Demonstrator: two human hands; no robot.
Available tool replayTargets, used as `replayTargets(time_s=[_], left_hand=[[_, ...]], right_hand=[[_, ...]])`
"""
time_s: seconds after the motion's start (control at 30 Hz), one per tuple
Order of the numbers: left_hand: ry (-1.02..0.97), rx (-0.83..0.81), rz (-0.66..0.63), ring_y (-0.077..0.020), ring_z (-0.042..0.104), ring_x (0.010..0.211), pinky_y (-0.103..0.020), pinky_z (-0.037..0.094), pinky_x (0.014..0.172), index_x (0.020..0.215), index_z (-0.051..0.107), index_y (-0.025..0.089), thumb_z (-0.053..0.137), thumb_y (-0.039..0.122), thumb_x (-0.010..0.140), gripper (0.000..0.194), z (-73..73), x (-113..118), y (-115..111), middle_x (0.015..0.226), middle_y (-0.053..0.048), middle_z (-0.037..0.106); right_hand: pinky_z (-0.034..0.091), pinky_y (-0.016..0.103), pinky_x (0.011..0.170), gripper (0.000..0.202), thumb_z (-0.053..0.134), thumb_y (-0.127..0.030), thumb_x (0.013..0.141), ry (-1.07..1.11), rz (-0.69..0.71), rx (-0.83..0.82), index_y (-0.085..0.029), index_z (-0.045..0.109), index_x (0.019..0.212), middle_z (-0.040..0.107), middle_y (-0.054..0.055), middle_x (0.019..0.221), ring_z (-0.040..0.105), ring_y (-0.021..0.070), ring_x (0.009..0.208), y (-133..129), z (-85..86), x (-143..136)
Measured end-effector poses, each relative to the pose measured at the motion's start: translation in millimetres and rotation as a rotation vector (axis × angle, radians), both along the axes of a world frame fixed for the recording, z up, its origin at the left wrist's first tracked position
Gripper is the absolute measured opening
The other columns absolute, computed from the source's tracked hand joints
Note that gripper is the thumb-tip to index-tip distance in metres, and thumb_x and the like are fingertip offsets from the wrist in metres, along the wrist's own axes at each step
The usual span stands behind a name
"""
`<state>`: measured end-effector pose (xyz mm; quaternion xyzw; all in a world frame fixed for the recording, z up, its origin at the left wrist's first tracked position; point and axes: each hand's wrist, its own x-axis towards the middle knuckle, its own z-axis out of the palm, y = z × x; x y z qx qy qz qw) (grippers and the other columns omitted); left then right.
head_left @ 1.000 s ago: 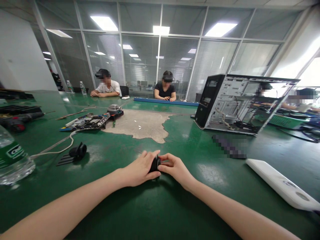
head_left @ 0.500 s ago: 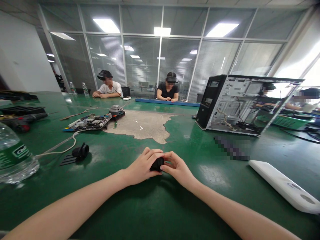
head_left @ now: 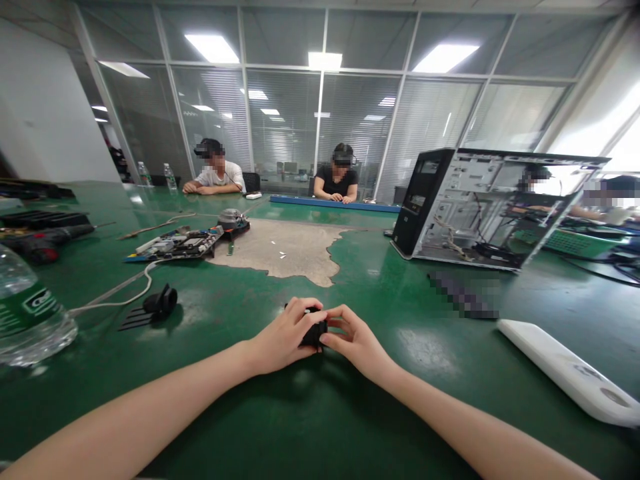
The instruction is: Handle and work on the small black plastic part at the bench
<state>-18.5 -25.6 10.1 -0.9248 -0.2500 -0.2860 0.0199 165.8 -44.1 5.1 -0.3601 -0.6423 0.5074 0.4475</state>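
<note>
Left hand [head_left: 283, 338] and right hand [head_left: 356, 342], both closed on one black part [head_left: 314, 334]

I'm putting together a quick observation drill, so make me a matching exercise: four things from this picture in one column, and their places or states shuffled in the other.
1. Small black object
2. Nearest bottle
3. Computer case
4. White oblong object

A. Lying flat at lower right
B. Side open, interior showing
C. Between the left hand and right hand
D. Cut off by the picture's left edge

Pairs: 1-C, 2-D, 3-B, 4-A
</note>
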Motion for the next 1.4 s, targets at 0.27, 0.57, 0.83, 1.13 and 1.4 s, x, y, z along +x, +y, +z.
replayTargets(time_s=[0.27, 0.57, 0.83, 1.13, 1.4], left_hand=[[0.048, -0.065, -0.054, -0.0255, 0.037, 0.116, -0.044, 0.026, 0.099, 0.120, 0.031, 0.019, 0.058, 0.043, 0.076, 0.057, 4.8, -4.8, -1.0, 0.130, -0.012, 0.036], [0.074, -0.052, 0.082, -0.0272, 0.039, 0.102, -0.042, 0.033, 0.088, 0.132, 0.025, 0.021, 0.060, 0.051, 0.070, 0.077, 0.1, -1.7, 4.9, 0.130, -0.011, 0.041], [0.123, -0.085, 0.117, -0.0272, 0.039, 0.105, -0.044, 0.027, 0.090, 0.126, 0.031, 0.020, 0.062, 0.049, 0.067, 0.073, 1.1, 0.7, 2.0, 0.118, -0.012, 0.044], [0.109, -0.106, 0.128, -0.0257, 0.040, 0.096, -0.040, 0.031, 0.081, 0.123, 0.032, 0.020, 0.062, 0.044, 0.067, 0.068, 2.7, 1.5, 0.6, 0.108, -0.009, 0.045], [0.083, -0.108, 0.136, -0.0256, 0.040, 0.094, -0.039, 0.031, 0.080, 0.122, 0.033, 0.022, 0.062, 0.042, 0.065, 0.068, 2.8, 3.0, 1.1, 0.106, -0.008, 0.045]], right_hand=[[0.047, 0.036, 0.088, 0.028, 0.066, -0.028, 0.069, -0.010, 0.030, 0.041, -0.021, 0.048, 0.090, 0.051, 0.002, 0.098, 0.051, 0.0173, 0.100, -3.4, 0.1, 0.3], [0.048, 0.036, 0.082, 0.029, 0.066, -0.031, 0.068, -0.041, -0.010, -0.006, -0.020, 0.048, 0.088, 0.055, 0.002, 0.094, 0.054, 0.0179, 0.095, 1.3, -1.5, 1.3], [0.046, 0.035, 0.086, 0.028, 0.067, -0.030, 0.068, 0.025, 0.026, 0.012, -0.021, 0.047, 0.085, 0.052, 0.001, 0.092, 0.052, 0.0169, 0.096, -0.8, -2.2, -1.4], [0.047, 0.031, 0.078, 0.026, 0.064, -0.035, 0.070, -0.014, 0.028, 0.017, -0.021, 0.046, 0.081, 0.052, 0.000, 0.087, 0.054, 0.0157, 0.089, 2.4, 0.3, -0.4], [0.046, 0.033, 0.078, 0.027, 0.060, -0.037, 0.074, -0.104, 0.014, 0.034, -0.020, 0.049, 0.092, 0.056, 0.003, 0.093, 0.055, 0.0167, 0.088, 5.5, -3.4, 0.6]])
